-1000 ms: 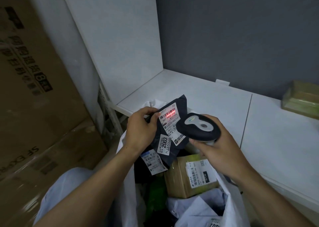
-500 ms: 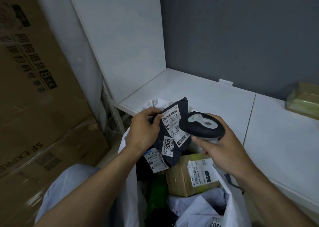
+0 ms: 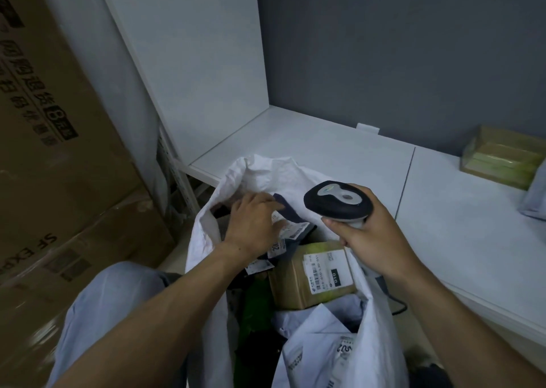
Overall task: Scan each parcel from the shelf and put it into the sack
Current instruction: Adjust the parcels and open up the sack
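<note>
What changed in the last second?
The left hand carried the dark parcel down from the scanner into the mouth of the sack and now lies over it; grip unclear. The red scan line on its label is gone. The right hand still grips the scanner; the brown box stays in the sack.

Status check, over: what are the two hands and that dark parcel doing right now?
Left hand on dark parcel at sack mouth. Right hand grips scanner. Nothing blocking; brown box inside.

dark parcel (image 3: 291, 214): white labels, tilted, in sack mouth | sack (image 3: 266, 172): white, open, part-filled | scanner (image 3: 336, 203): black-grey, near parcel
</note>
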